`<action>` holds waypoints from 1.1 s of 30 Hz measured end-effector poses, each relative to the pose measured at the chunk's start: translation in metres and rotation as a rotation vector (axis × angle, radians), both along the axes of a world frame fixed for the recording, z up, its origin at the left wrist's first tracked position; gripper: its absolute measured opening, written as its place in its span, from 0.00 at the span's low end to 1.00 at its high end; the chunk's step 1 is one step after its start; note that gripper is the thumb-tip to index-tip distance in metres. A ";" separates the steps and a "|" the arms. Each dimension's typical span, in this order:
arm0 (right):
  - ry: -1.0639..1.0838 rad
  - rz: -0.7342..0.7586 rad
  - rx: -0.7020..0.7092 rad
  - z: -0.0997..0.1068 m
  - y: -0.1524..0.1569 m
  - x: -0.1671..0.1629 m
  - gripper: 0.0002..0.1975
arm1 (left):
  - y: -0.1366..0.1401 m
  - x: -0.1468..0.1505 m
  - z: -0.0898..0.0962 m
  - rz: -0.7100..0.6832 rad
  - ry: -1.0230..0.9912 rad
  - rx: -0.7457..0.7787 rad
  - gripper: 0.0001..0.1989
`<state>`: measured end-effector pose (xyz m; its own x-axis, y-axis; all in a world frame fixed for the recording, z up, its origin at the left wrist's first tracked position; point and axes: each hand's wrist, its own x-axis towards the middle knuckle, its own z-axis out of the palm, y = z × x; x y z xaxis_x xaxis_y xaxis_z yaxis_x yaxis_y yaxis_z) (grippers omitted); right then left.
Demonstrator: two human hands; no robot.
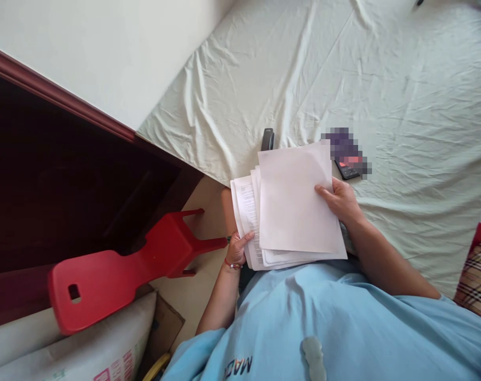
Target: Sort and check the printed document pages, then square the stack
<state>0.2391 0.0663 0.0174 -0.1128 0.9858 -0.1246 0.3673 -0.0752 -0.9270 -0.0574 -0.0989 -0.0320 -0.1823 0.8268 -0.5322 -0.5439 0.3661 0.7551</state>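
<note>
A loose stack of paper sheets (pixel 296 198) rests over my lap, fanned out toward the left. The top sheet looks blank, while printed lines show on the sheets at the left. My left hand (pixel 238 246) grips the stack's lower left edge, thumb on top and fingers hidden beneath. At the right edge, my right hand (pixel 341 200) pinches the sheets with its thumb on the top one; its other fingers are behind the paper. A black stapler-like object (pixel 268 138) lies on the bed just beyond the stack, partly covered by it.
The bed (pixel 402 106) has a wrinkled pale green sheet. A dark phone-like object (pixel 348 170), partly pixelated, lies near my right hand. To the left stand a red plastic chair (pixel 161 248) and white printed sacks (pixel 117 338). Checked cloth (pixel 478 275) is at the far right.
</note>
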 end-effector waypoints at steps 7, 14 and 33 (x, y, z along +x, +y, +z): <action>0.023 0.004 0.004 0.000 -0.001 0.000 0.17 | -0.001 -0.002 -0.002 -0.002 -0.022 -0.005 0.23; 0.019 -0.006 -0.021 -0.001 0.000 0.001 0.18 | 0.000 -0.002 -0.005 0.054 0.005 0.008 0.20; 0.060 -0.022 -0.011 -0.004 0.000 0.000 0.17 | 0.002 0.002 -0.001 0.027 0.019 0.018 0.20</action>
<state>0.2393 0.0660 0.0130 -0.0991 0.9866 -0.1293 0.3091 -0.0929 -0.9465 -0.0556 -0.0969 -0.0334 -0.2142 0.8311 -0.5133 -0.5389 0.3377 0.7717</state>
